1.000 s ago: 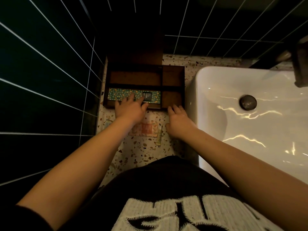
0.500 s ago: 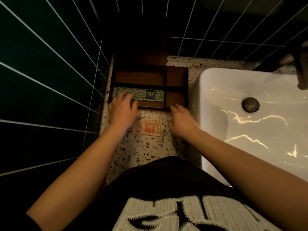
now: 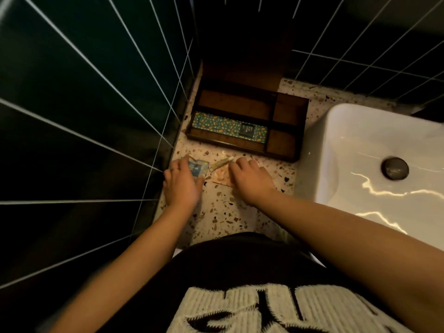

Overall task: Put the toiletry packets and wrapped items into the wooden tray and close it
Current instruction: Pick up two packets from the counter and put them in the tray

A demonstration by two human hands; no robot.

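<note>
On the speckled terrazzo counter (image 3: 223, 212), the left hand (image 3: 181, 186) grasps a blue packet (image 3: 199, 167) in its fingers; the right hand (image 3: 249, 180) presses flat, fingers released, on an orange packet (image 3: 221, 176). Just beyond, the open dark wooden tray (image 3: 298, 131) holds a long teal patterned box (image 3: 223, 126) in its near-left compartment.

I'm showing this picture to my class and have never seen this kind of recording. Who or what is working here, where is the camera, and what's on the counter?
No machine: a person's bare hands, filmed by a camera worn on the head, looking down. On the speckled counter beside the white sink sits an open wooden tray with one long patterned box inside. The left hand touches a blue packet; the right hand rests on an orange packet. A thin wrapped stick lies between them. Neither packet looks lifted.
</note>
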